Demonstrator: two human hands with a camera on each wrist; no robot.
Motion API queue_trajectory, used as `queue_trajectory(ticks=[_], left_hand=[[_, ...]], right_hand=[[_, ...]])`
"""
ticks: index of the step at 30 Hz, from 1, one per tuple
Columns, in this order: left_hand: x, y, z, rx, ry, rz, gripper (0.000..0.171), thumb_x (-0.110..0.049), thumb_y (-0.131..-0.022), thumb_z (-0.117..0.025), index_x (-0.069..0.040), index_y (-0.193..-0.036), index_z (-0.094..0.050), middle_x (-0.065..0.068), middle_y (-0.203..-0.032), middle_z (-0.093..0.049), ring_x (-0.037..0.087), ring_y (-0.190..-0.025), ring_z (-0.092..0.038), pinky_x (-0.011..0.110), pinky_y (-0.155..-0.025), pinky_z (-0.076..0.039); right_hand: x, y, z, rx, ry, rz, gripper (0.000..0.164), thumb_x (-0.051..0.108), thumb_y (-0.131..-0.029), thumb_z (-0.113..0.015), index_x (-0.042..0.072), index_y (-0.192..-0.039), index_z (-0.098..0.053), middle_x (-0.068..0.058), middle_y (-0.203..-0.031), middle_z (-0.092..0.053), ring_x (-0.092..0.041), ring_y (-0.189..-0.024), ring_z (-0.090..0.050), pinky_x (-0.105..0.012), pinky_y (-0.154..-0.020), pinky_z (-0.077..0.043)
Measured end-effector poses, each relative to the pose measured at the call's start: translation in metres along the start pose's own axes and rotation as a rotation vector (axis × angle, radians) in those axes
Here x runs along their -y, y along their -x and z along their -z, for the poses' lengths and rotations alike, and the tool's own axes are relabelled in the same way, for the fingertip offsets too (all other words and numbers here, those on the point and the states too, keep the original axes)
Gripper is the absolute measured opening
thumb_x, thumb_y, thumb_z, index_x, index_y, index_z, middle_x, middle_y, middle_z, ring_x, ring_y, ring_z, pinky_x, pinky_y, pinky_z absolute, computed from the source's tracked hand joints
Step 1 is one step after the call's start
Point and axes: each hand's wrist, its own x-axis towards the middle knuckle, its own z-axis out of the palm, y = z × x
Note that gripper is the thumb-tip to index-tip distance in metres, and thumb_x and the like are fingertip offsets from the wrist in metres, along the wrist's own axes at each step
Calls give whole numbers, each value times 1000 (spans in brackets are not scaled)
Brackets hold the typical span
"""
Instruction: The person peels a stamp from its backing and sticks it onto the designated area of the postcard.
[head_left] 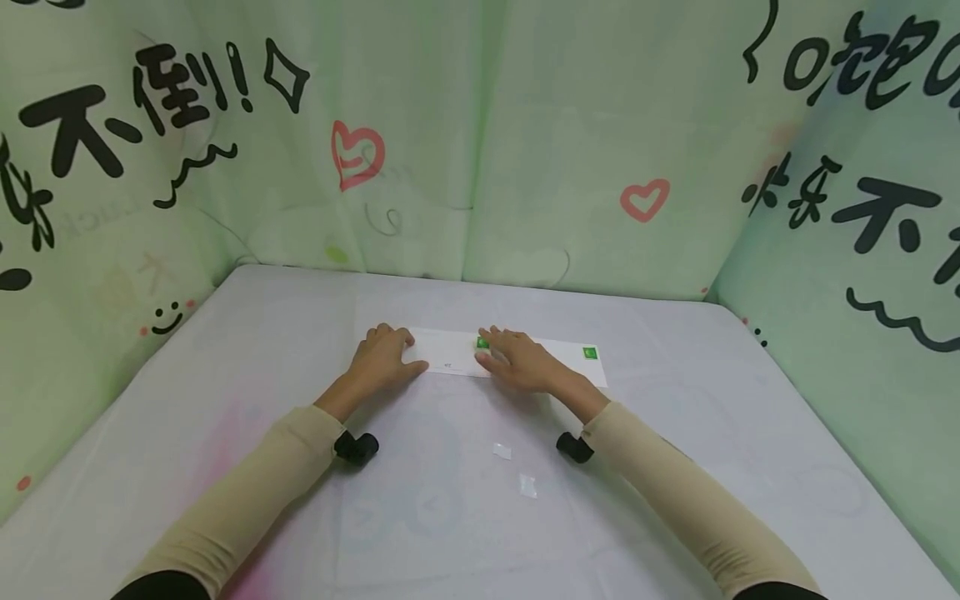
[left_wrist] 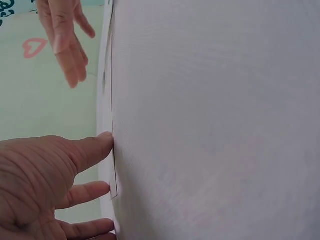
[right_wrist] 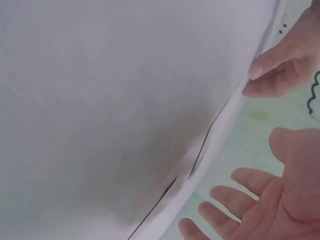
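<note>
A long white paper strip (head_left: 447, 343) lies flat near the back of the table, with a small green square (head_left: 482, 342) near its middle and another green square (head_left: 590, 353) at its right end. My left hand (head_left: 380, 358) is at the strip's left end, its thumb and fingertips touching down there. Over the middle, my right hand (head_left: 521, 360) hovers palm down with fingers extended, holding nothing and partly hiding the paper. In the right wrist view, the paper's edge (right_wrist: 209, 131) breaks into two offset lines; whether these are separate pieces I cannot tell.
Two small clear pieces, a clear scrap (head_left: 502, 451) and a second clear scrap (head_left: 528, 486), lie on the white-covered table (head_left: 420, 533) nearer me. A pale green curtain (head_left: 555, 150) with black writing and red hearts encloses the table's back and sides.
</note>
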Motion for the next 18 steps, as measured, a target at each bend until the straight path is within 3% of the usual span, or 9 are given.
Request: queue_trajectory(ticks=[4, 9, 18], left_hand=[[1, 0, -1, -13, 4, -10, 52, -32, -95, -73, 5, -130, -62, 26, -127, -59, 41, -119, -53, 52, -103, -43], [5, 0, 0, -29, 41, 8, 52, -34, -98, -68, 6, -130, -61, 27, -126, -60, 43, -121, -53, 52, -103, -43], [9, 4, 4, -68, 136, 26, 52, -34, -101, -61, 10, -130, -59, 31, -130, -58, 45, -125, -52, 53, -105, -43]], right_hand=[[3, 14, -1, -58, -121, 46, 59, 33, -109, -47, -1, -156, -36, -25, -160, -34, -41, -150, -30, -54, -122, -24], [16, 36, -3, -66, -222, 73, 60, 32, -108, -51, 0, -157, -35, -20, -160, -38, -36, -149, -34, -52, -120, -29], [36, 69, -10, -37, -270, 150, 61, 37, -108, -51, 2, -157, -37, -14, -161, -38, -30, -150, -34, -50, -120, -30]])
